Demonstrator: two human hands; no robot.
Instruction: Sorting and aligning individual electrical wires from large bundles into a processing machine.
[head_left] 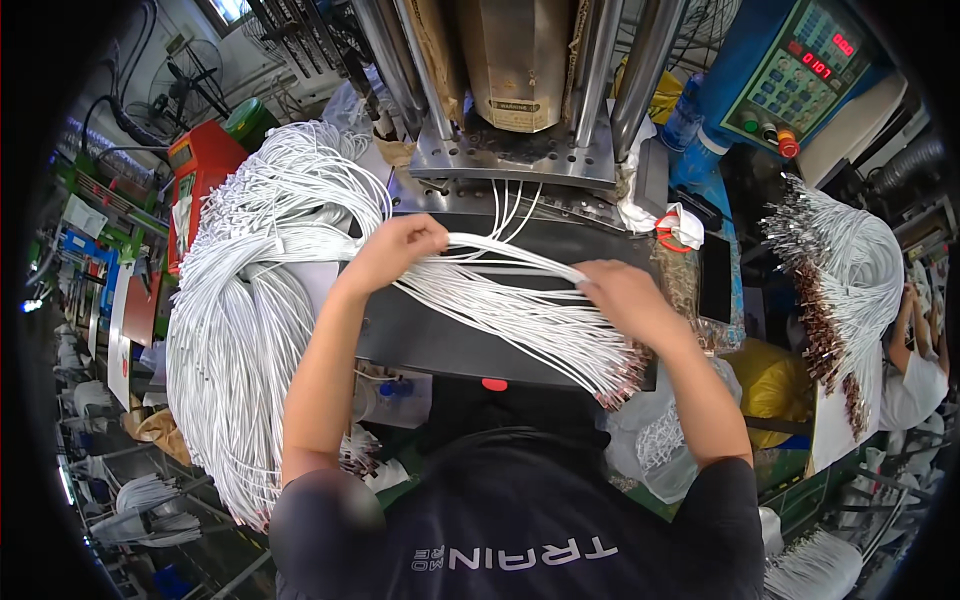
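My left hand [395,250] grips a bundle of thin white cables [500,305] where it leaves a large hanging bunch. My right hand [625,295] pinches one or two cables drawn out of the same bundle. The cables fan down to the right and end in metal tips [622,378]. They lie over the dark flat bed [450,340] of a press machine. A few white cables [507,205] run up into the machine's metal mould plate [510,158].
A big mass of white cables [250,310] hangs at my left. Another tipped cable bunch [840,280] hangs at the right, beside another person's arm [900,335]. A blue control panel [800,70], red scissors [668,232], a yellow bag [770,385] and a red box [200,165] stand around.
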